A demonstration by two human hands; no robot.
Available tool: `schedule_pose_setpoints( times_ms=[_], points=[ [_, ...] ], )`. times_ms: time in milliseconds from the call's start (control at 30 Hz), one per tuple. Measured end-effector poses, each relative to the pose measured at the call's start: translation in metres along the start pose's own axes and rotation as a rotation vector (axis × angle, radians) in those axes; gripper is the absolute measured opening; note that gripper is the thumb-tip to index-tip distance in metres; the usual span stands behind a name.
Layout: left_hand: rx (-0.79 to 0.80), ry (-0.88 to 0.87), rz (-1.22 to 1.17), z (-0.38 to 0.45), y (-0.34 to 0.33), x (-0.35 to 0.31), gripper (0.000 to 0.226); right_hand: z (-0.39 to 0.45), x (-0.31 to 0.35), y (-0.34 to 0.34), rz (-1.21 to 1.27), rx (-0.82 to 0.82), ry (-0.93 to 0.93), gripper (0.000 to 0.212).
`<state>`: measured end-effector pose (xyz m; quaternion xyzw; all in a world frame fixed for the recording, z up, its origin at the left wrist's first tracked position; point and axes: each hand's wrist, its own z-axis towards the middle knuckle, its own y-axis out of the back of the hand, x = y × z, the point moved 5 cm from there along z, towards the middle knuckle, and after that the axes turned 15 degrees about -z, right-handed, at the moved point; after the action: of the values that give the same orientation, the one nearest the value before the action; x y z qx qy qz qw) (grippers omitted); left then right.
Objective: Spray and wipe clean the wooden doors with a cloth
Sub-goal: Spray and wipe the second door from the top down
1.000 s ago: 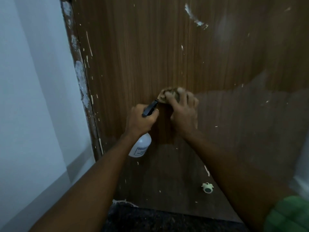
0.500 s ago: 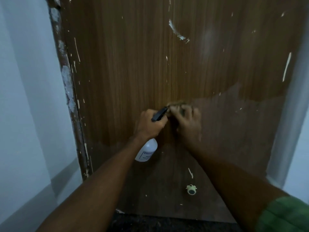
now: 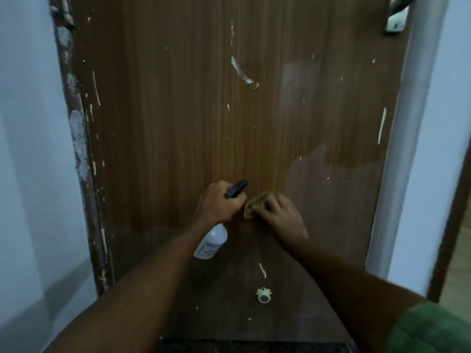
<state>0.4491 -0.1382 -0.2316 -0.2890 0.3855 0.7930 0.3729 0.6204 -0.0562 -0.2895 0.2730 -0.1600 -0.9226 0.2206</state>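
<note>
A brown wooden door fills the view, flecked with white paint streaks; its lower part looks darker and damp. My left hand grips a white spray bottle by its black trigger head, nozzle towards the door, the bottle hanging below the fist. Just to its right, my right hand presses a small brownish cloth against the door at mid-height. The fingers cover most of the cloth.
A small pale round door stopper sticks out low on the door. The chipped brown frame and a white wall stand at the left, a white frame post at the right, a metal latch at the top right.
The view has pulled back and shifted right, showing more of the door. Both hands sit lower on the door, and the cloth has been wiped downward a little.
</note>
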Motion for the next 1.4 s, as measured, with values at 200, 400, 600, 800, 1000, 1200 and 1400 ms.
schedule_pose_setpoints(
  times_ms=[200, 400, 600, 800, 1000, 1200, 1400],
  points=[
    [-0.011, 0.020, -0.036, 0.010, -0.037, -0.011, 0.024, 0.048, -0.068, 0.029, 0.135, -0.130, -0.500, 0.049],
    [0.045, -0.009, -0.046, 0.015, -0.055, -0.022, 0.024, 0.005, -0.046, 0.009, 0.055, 0.023, -0.285, 0.068],
    [0.140, -0.035, 0.000, 0.031, -0.059, -0.020, 0.028, 0.046, -0.119, 0.041, 0.169, -0.143, -0.539, 0.054],
    [0.110, -0.023, 0.099, 0.050, -0.086, -0.028, 0.036, 0.123, -0.178, 0.076, 0.100, -0.240, -0.564, 0.070],
    [0.076, 0.001, 0.255, 0.059, -0.122, -0.045, 0.027, 0.072, -0.161, 0.040, 0.039, -0.220, -0.373, 0.060],
    [-0.002, -0.028, 0.216, 0.067, -0.123, -0.057, 0.036, 0.065, -0.178, 0.037, 0.052, -0.208, -0.291, 0.056],
    [-0.017, -0.048, 0.178, 0.062, -0.118, -0.057, 0.025, 0.035, -0.173, 0.020, 0.057, -0.245, -0.390, 0.060]
  ],
)
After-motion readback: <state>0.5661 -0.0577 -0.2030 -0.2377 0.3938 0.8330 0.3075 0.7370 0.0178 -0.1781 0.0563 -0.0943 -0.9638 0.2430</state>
